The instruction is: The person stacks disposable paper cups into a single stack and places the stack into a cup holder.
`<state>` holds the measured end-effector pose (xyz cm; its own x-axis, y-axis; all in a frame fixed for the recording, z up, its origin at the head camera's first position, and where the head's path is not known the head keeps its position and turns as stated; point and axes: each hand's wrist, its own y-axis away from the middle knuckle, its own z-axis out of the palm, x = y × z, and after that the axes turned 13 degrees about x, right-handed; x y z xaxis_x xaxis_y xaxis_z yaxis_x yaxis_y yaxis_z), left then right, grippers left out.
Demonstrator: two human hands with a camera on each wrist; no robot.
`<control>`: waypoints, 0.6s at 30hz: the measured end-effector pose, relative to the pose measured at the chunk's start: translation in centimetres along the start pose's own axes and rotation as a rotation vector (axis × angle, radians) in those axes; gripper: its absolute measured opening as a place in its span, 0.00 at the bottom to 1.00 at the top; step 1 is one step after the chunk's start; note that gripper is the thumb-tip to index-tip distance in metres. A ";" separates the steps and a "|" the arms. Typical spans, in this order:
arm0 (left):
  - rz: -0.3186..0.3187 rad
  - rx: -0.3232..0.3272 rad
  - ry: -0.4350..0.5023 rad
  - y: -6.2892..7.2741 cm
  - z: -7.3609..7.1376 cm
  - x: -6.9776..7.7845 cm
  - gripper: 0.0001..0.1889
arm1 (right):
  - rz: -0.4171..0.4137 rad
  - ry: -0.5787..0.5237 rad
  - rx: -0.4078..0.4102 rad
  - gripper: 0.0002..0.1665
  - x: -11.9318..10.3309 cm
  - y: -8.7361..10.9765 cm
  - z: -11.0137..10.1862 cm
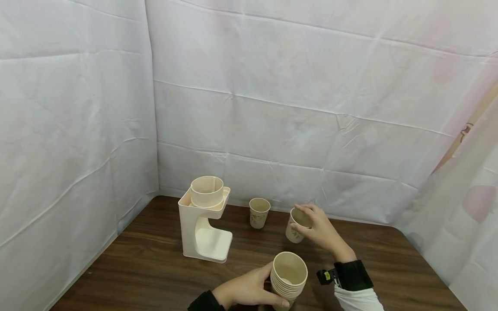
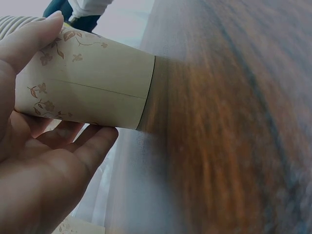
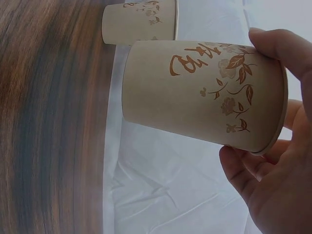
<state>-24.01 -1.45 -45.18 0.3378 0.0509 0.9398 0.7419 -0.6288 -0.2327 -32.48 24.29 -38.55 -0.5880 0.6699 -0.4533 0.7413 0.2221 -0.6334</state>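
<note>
My left hand [image 1: 253,287] grips a nested stack of beige paper cups [image 1: 289,276] near the table's front. In the left wrist view the lowest cup [image 2: 92,78] shows a brown floral print, with the thumb on one side and fingers on the other. Farther back, my right hand [image 1: 320,229] holds a single paper cup [image 1: 294,231] near its rim, thumb and fingers on opposite sides. Flowers and brown lettering mark that cup [image 3: 195,92] in the right wrist view. Another paper cup [image 1: 259,214] stands upright to its left.
A cream stand [image 1: 189,233] with a round holder [image 1: 207,192] on top and a flat base [image 1: 214,242] stands left of the cups. The dark wooden table [image 1: 128,263] meets pale hanging cloth [image 1: 272,121] at the back and left.
</note>
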 end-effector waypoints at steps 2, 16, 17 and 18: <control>0.006 -0.003 0.007 0.0 0.0 0.0 0.39 | -0.005 -0.010 0.013 0.36 0.0 0.1 -0.1; 0.027 0.000 0.042 0.1 0.1 0.3 0.37 | 0.010 -0.010 0.018 0.37 -0.5 0.8 -1.0; 0.031 0.004 0.036 0.1 0.1 0.3 0.37 | 0.009 -0.009 0.020 0.37 -0.6 0.8 -1.1; 0.031 0.005 0.036 0.1 0.1 0.3 0.37 | 0.006 -0.006 0.023 0.37 -0.7 0.8 -1.3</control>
<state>-23.73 -1.41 -44.96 0.3396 0.0038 0.9406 0.7345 -0.6257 -0.2627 -31.09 24.94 -37.96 -0.5858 0.6669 -0.4605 0.7369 0.2018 -0.6452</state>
